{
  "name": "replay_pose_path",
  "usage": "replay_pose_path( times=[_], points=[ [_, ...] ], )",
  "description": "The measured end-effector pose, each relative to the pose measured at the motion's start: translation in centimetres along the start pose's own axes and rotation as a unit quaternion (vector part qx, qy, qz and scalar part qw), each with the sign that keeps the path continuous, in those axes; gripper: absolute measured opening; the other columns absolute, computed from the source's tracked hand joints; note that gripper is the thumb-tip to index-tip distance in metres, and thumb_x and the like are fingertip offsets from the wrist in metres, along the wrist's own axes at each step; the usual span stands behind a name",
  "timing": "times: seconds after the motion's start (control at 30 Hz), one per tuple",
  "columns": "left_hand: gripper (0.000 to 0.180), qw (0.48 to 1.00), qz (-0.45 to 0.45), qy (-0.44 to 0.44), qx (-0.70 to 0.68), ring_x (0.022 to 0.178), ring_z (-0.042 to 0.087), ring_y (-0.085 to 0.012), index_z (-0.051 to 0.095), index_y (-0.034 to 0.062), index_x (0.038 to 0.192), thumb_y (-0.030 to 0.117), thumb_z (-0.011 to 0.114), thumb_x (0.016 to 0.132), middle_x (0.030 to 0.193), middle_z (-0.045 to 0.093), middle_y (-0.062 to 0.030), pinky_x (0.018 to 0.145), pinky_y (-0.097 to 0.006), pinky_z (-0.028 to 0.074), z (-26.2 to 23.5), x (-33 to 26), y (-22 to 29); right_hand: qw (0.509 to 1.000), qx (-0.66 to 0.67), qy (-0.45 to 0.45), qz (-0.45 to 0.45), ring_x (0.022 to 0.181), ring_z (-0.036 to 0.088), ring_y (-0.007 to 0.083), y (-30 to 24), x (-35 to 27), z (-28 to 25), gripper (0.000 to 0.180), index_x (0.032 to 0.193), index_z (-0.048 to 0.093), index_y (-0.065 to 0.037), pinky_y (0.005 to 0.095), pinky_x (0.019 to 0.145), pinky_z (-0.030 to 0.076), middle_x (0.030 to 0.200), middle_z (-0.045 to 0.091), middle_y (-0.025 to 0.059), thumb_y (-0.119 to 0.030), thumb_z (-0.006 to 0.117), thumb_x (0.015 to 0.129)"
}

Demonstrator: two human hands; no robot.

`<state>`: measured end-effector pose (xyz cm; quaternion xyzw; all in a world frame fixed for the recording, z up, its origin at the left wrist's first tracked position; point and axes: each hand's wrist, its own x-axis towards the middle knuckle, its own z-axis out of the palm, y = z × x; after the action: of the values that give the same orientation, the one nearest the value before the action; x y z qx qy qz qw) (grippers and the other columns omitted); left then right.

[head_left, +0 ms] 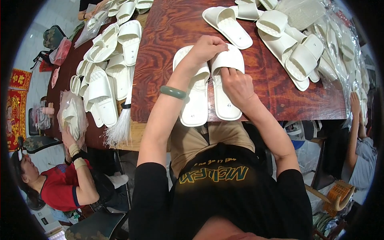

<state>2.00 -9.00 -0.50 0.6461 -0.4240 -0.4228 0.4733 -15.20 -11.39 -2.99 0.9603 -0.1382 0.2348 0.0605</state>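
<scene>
Two white slippers lie side by side at the table's near edge, toes pointing away from me: a left slipper (pixel 195 100) and a right slipper (pixel 227 105). My left hand (pixel 206 50) reaches across the left slipper's strap, its fingers pinched together at the toe of the right one. Whatever sits between those fingertips is too small to make out. Curled at the strap opening of the right slipper is my right hand (pixel 239 84), its fingertips partly hidden under the strap edge. A green bangle (pixel 173 92) circles my left forearm.
White slippers (pixel 102 92) pile up at the left, beside a bundle of thin white strands (pixel 121 126). More slippers (pixel 290 52) and clear plastic bags (pixel 332 38) cover the right side. A co-worker in red (pixel 60 184) holds a bagged slipper (pixel 71 120); another person's arm (pixel 354 128) shows at right.
</scene>
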Motion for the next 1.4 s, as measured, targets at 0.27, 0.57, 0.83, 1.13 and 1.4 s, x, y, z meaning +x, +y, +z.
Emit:
replay_pose_path(
  times=[0.27, 0.57, 0.83, 1.13, 1.4],
  points=[
    [0.014, 0.926, 0.24, 0.198, -0.212, 0.082, 0.057, -0.0099, 0.062, 0.0002, 0.094, 0.013, 0.056, 0.09, 0.091, 0.065, -0.0061, 0.077, -0.023, 0.046, -1.3, -0.8, -0.2, 0.933, 0.238, 0.264, 0.059, 0.064, 0.061, 0.0212, 1.9, 5.6, -2.0, 0.014, 0.087, 0.063, -0.002, 0.0335, 0.058, 0.047, 0.072, 0.062, 0.011, -0.013, 0.066, 0.078],
    [0.012, 0.916, 0.245, 0.192, -0.253, 0.075, 0.054, -0.006, 0.06, 0.0032, 0.094, 0.013, 0.054, 0.092, 0.091, 0.064, -0.0052, 0.066, -0.019, 0.045, -1.6, -2.3, 0.0, 0.623, 0.737, 0.075, 0.251, 0.07, 0.058, 0.0063, 1.9, 8.6, 1.7, 0.021, 0.094, 0.065, 0.004, 0.0192, 0.059, 0.045, 0.079, 0.064, 0.0024, -0.014, 0.064, 0.084],
    [0.013, 0.935, 0.203, 0.187, -0.222, 0.071, 0.051, -0.0027, 0.06, 0.0052, 0.096, 0.016, 0.053, 0.093, 0.08, 0.059, 0.0018, 0.061, -0.016, 0.041, -1.7, -2.2, -0.3, 0.684, 0.655, 0.178, 0.267, 0.064, 0.045, 0.0019, 2.4, 8.1, 1.7, 0.02, 0.094, 0.067, 0.0, 0.0173, 0.056, 0.039, 0.076, 0.059, -0.0036, -0.017, 0.067, 0.083],
    [0.014, 0.949, 0.189, 0.154, -0.201, 0.07, 0.049, -0.0033, 0.059, 0.0046, 0.095, 0.015, 0.05, 0.094, 0.078, 0.056, 0.0022, 0.063, -0.017, 0.04, -1.1, -2.3, -0.2, 0.74, 0.594, 0.197, 0.247, 0.061, 0.042, 0.0039, 2.3, 8.0, 2.4, 0.017, 0.093, 0.066, -0.001, 0.019, 0.056, 0.039, 0.077, 0.054, -0.002, -0.015, 0.066, 0.083],
    [0.013, 0.946, 0.195, 0.142, -0.218, 0.071, 0.05, -0.0045, 0.059, 0.004, 0.097, 0.014, 0.051, 0.093, 0.08, 0.058, 0.001, 0.063, -0.018, 0.04, -0.9, -2.4, -0.2, 0.764, 0.568, 0.189, 0.242, 0.062, 0.044, 0.0044, 1.9, 8.0, 1.8, 0.016, 0.093, 0.066, -0.001, 0.0197, 0.056, 0.041, 0.076, 0.055, -0.0009, -0.014, 0.066, 0.083]
  ],
)
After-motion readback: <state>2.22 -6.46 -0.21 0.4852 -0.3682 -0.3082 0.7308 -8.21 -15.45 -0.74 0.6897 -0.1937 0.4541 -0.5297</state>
